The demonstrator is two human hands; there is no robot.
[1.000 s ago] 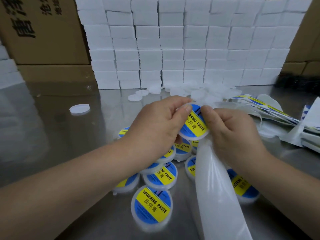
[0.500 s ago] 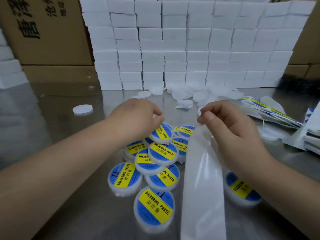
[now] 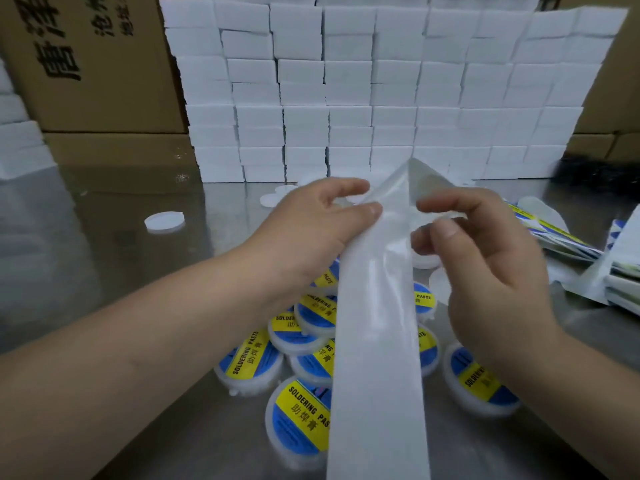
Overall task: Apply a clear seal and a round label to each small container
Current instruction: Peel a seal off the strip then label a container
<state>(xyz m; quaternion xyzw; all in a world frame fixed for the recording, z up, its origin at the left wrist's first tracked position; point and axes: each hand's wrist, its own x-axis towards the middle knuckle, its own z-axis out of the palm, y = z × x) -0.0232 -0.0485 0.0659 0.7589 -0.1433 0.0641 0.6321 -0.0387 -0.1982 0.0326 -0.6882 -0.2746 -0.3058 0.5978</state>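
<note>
Fingers (image 3: 367,211) pinch on both sides: left hand (image 3: 311,230) on the strip (image 3: 377,341), right hand (image 3: 491,271) on what looks like a clear seal (image 3: 433,216) at its top. Labelled containers (image 3: 301,420) lie piled beneath; plain white ones (image 3: 164,221) beyond look undone.

Soft, even light from overhead; shadows stay faint. The steel tabletop (image 3: 104,271) gives dull, smeary reflections, the white strip (image 3: 377,358) nearly washes out, and the clear film (image 3: 420,183) carries a pale sheen. The stacked white boxes (image 3: 346,81) bow at the frame's edges.
</note>
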